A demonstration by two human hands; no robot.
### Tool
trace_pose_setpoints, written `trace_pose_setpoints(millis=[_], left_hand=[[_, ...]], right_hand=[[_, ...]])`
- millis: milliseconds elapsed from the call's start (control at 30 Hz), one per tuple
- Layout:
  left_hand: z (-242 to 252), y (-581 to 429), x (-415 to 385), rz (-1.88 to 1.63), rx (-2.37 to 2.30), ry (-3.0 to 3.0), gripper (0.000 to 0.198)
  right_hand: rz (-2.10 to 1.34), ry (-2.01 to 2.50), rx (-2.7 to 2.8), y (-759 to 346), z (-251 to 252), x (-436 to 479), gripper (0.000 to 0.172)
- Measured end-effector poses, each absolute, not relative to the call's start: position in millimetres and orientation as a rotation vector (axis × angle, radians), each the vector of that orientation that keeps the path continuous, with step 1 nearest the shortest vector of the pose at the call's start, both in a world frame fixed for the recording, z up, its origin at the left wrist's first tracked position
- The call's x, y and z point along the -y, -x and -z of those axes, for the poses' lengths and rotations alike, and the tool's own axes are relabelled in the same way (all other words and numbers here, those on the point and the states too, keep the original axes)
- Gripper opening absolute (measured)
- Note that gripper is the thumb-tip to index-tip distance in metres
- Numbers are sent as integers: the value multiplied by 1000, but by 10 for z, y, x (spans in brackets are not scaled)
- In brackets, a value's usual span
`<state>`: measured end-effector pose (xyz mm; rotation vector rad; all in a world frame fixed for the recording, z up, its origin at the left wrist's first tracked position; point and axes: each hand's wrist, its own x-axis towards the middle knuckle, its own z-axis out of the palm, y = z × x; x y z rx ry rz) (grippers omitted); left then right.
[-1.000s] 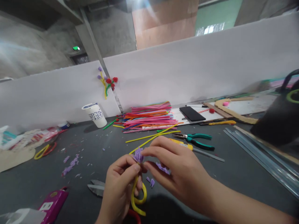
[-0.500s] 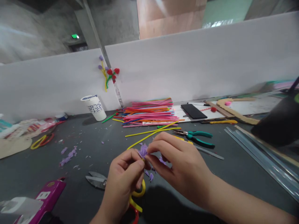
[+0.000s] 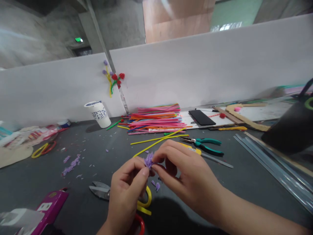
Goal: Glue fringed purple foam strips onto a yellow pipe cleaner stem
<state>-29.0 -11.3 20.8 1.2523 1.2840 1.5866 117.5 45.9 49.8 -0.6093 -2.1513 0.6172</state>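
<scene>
A small purple flower of many thin petals [image 3: 148,160] is pinched between both hands at the centre front. My left hand [image 3: 129,191] closes its thumb and fingers round the flower's base. From the right, my right hand [image 3: 188,176] pinches the flower's edge between thumb and forefinger. A yellow stem [image 3: 144,209] shows below my left hand. Scissors with grey blades [image 3: 100,190] and yellow and red handles lie partly under my left hand. Loose purple petals [image 3: 157,186] rest on the table just below the flower.
Behind the hands lie a pile of coloured sticks [image 3: 156,121], teal pliers [image 3: 207,143] and a phone [image 3: 201,117]. A white cup [image 3: 99,114] stands back left, purple scraps [image 3: 71,166] and a magenta power strip [image 3: 50,209] left, clear strips [image 3: 271,169] right.
My right fingers have shifted slightly on the flower, whose petals now look more bunched and tilted. My left hand has moved a little to the left. The yellow stem's lower end has swung slightly.
</scene>
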Motion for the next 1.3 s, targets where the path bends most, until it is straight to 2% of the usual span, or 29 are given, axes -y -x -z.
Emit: trace_pose_setpoints(millis=[667, 867, 1033, 1133, 1200, 1300], left_hand=[[-201, 290, 120, -1730, -1214, -1281, 16], [-259, 238, 135, -1796, -1212, -1101, 18], [-320, 231, 135, -1854, -1191, -952, 22], [-343, 277, 136, -1792, -1125, -811, 23], [-340, 320, 128, -1738, -1050, -732, 22], [-303, 373, 105, -1649, -929, -680, 23]], right_hand=[[-490, 520, 2133, -1152, -493, -399, 10], [-641, 519, 2040, -1202, -590, -396, 5], [-963, 698, 1947, -1209, -615, -486, 29], [-1110, 750, 1907, -1148, -556, -508, 7], [-1186, 750, 1921, -1111, -534, -487, 11], [-1221, 768, 1933, -1094, -545, -434, 3]])
